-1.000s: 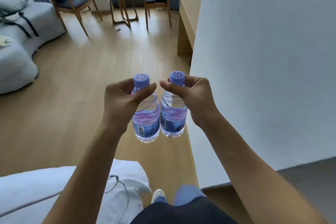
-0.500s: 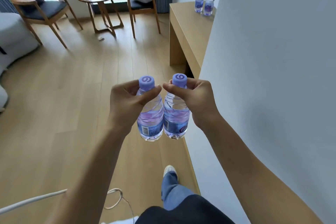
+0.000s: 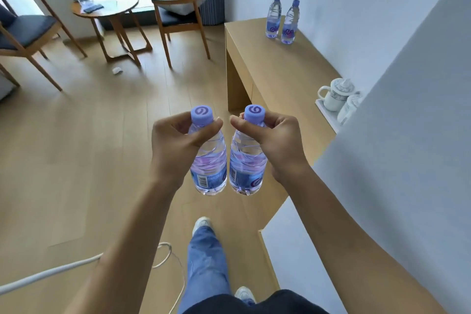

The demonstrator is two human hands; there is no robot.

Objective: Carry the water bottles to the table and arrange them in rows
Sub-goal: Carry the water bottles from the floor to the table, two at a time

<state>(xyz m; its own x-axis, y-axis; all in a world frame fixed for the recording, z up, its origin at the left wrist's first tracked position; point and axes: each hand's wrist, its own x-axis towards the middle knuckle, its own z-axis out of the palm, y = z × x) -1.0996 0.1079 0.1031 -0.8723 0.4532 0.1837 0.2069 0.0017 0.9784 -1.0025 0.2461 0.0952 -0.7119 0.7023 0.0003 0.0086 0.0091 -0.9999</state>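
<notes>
I log carry step: left hand (image 3: 173, 145) clenches bottle (image 3: 210, 160) neck, right hand (image 3: 277, 145) clenches second bottle (image 3: 246, 163). Next: set beside 2 bottles (image 3: 281, 20) on table (image 3: 280, 71), extending row.

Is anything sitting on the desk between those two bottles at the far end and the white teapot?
No. In the head view, the wooden desk is bare between the two standing bottles and the white teapot.

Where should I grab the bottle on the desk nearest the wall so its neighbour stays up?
Pinch the neck just under the cap of the bottle nearest the wall, coming from above. It stands upright on the desk, close beside the other bottle, so a sideways grab would probably bump it.
</notes>
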